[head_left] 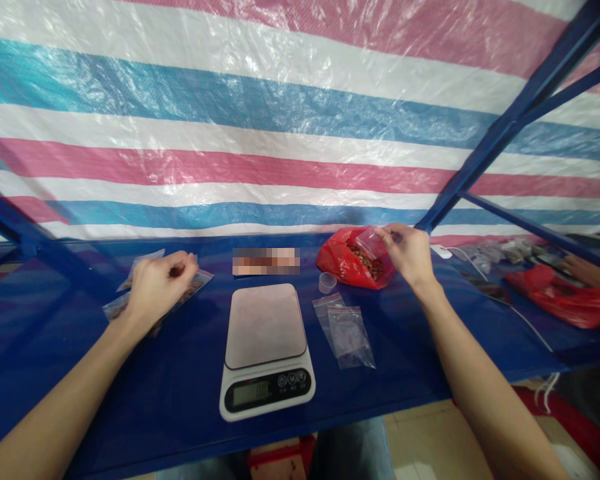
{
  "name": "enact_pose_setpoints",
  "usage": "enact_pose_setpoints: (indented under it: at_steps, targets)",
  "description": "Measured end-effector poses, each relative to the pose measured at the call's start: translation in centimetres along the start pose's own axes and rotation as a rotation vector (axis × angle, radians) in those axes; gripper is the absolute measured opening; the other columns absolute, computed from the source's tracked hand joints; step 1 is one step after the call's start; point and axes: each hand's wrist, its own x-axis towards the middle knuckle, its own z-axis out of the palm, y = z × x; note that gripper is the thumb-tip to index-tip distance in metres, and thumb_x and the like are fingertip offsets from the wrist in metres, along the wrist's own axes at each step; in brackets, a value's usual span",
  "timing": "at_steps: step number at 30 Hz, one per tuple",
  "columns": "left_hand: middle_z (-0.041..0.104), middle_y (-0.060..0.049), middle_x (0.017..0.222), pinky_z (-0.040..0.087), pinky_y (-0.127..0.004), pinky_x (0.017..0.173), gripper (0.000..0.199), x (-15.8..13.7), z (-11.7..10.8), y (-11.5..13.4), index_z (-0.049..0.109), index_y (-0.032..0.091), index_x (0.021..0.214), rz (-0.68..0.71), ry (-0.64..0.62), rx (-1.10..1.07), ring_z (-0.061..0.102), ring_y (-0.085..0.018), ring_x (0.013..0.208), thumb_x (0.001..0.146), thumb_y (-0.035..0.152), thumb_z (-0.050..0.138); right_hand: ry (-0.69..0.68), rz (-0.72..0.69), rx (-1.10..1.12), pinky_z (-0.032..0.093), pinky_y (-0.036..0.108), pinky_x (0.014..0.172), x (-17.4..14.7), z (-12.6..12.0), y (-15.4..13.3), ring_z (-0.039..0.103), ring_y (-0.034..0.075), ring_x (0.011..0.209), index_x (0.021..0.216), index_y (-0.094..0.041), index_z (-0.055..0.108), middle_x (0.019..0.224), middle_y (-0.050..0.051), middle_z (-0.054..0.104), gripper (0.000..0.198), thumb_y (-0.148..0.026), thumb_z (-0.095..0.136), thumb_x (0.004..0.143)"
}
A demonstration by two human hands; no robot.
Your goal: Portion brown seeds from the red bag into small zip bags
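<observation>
My right hand (409, 255) pinches a small clear plastic bag (372, 243) over the mouth of a red plastic bag (330, 257). Inside the red bag lie small brown and greenish pieces (363, 261), too small to name. On the left, my left hand (161, 283) is closed with its fingers curled, above several clear zip bags (204, 280) with brown contents. Whether it grips one of them is hidden. Between my hands stands a white kitchen scale (267, 327) with a bare plate; its display seems to read zero.
Flat clear zip bags (351, 337) lie right of the scale, below a small clear cup (327, 283). A pixelated object (266, 261) lies behind the scale. Farther right are a white cable (517, 310), another red bag (555, 293) and another person's hand (593, 272). Blue frame bars (480, 163) flank the table.
</observation>
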Motion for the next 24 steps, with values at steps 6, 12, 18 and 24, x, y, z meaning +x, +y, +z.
enact_pose_setpoints:
  at_steps: [6, 12, 18, 24]
  targets:
    - [0.043, 0.003, 0.050, 0.031, -0.028, 0.059, 0.043, 0.0, -0.1, -0.3, 0.048, 0.020, 0.056, 0.021, 0.030, -0.024, 0.042, -0.012, 0.049, 0.092, 0.043, 0.048, 0.031, 0.070, 0.248, 0.060, 0.043, 0.085, 0.0, -1.0, -1.6, 0.079, 0.030, 0.085, 0.127, -0.016, 0.077, 0.104, 0.015, 0.082, 0.053, -0.055, 0.051, 0.102]
    - [0.045, 0.002, 0.050, 0.031, -0.028, 0.059, 0.042, 0.1, -0.4, -0.2, 0.048, 0.020, 0.055, 0.002, 0.020, -0.052, 0.042, -0.012, 0.050, 0.091, 0.042, 0.048, -0.062, -0.442, 0.187, 0.041, 0.053, 0.121, -9.5, -4.7, -8.6, 0.049, 0.031, 0.150, 0.165, -0.028, 0.040, 0.161, 0.009, 0.053, 0.060, -0.022, 0.042, 0.106]
    - [0.041, 0.002, 0.051, 0.029, -0.029, 0.059, 0.042, 0.2, -0.3, 0.1, 0.044, 0.021, 0.056, 0.012, 0.037, -0.065, 0.040, -0.012, 0.050, 0.093, 0.041, 0.047, -0.524, -0.660, -0.131, 0.039, 0.054, 0.122, -19.9, -5.2, -8.2, 0.034, 0.036, 0.158, 0.171, -0.021, 0.021, 0.168, 0.010, 0.041, 0.087, -0.066, 0.050, 0.102]
    - [0.040, 0.003, 0.051, 0.027, -0.030, 0.059, 0.043, 0.0, -0.5, 0.7, 0.043, 0.021, 0.057, -0.002, 0.022, -0.083, 0.038, -0.012, 0.050, 0.095, 0.042, 0.048, -0.560, -0.626, -0.122, 0.043, 0.053, 0.118, -19.0, -4.3, -6.5, 0.037, 0.033, 0.157, 0.171, -0.027, 0.021, 0.168, 0.009, 0.042, 0.083, -0.067, 0.046, 0.102]
